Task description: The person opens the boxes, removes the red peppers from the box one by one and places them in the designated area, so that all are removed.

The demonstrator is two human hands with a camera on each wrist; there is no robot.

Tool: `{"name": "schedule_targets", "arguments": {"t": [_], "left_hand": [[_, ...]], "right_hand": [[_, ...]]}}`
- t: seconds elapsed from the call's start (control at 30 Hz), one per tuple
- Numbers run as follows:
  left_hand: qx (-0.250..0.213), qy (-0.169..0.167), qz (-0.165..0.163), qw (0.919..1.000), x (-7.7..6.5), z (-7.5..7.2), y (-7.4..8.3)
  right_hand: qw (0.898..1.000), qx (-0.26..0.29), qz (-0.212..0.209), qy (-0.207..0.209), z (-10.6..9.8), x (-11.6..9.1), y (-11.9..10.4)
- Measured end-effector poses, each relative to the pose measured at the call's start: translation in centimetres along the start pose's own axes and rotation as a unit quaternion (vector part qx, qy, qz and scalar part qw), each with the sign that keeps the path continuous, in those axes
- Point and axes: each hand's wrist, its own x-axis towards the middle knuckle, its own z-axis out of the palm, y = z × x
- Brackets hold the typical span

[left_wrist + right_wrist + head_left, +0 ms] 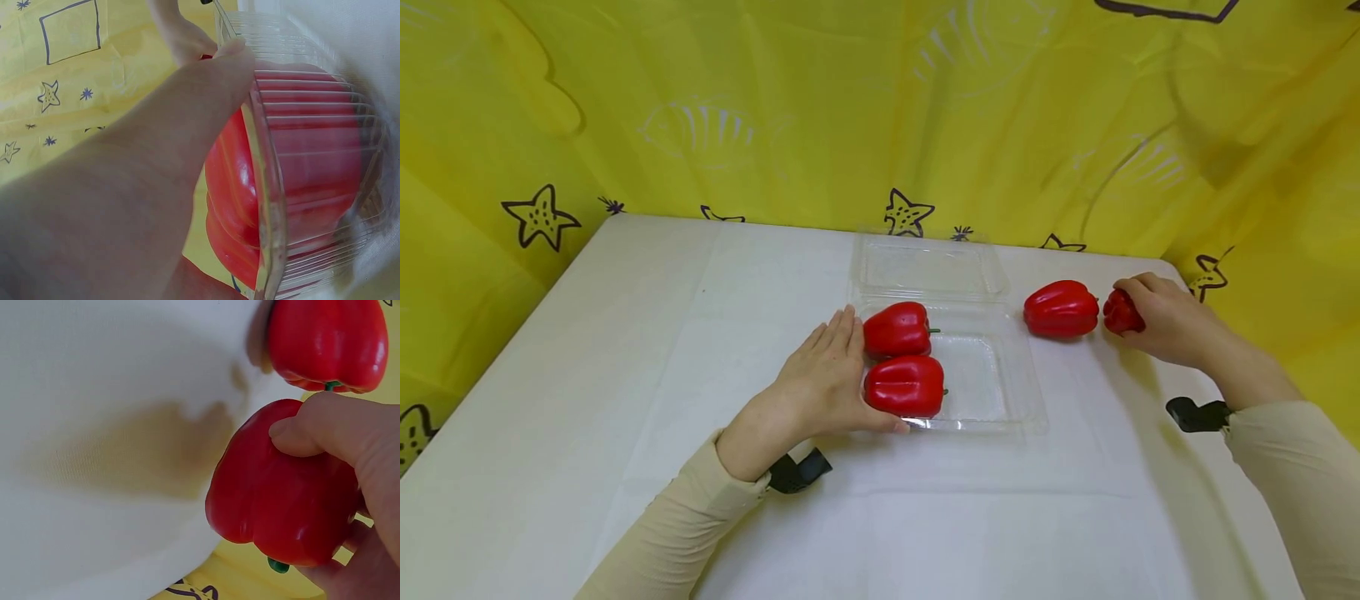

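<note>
A clear plastic clamshell container (985,379) lies with its lid (928,268) folded back. Two red bell peppers are in its left half, one behind (897,329) and one in front (905,387), stems pointing right. Along the container's left side rests my left hand (823,379), fingers straight and thumb at the front edge; the left wrist view shows the ribbed wall (306,144) close by. At the far right, my right hand (1172,321) grips another red bell pepper (281,494), its thumb pressed on the skin and its green stem visible.
One more red bell pepper (1061,309) lies on the white-covered table (587,400), between the container and my right hand. A yellow curtain (820,108) with sea-creature drawings hangs behind and at both sides of the table.
</note>
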Motion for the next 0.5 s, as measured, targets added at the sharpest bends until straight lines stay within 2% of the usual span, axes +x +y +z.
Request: {"name": "schedule_targets", "arguments": {"t": [0.17,0.4,0.5], "left_hand": [[-0.003,-0.002,-0.002,1.0000,0.1,0.0,0.1],[-0.004,-0.011,-0.005,0.9999,0.1,-0.1,0.1],[-0.004,-0.013,-0.008,0.9999,0.1,-0.1,0.1]], "right_hand": [[1.000,0.001,0.004,-0.023,0.2,0.5,0.3],[0.996,0.024,0.017,-0.078,0.5,1.1,0.9],[0.996,0.030,0.017,-0.087,0.7,1.3,1.0]]}}
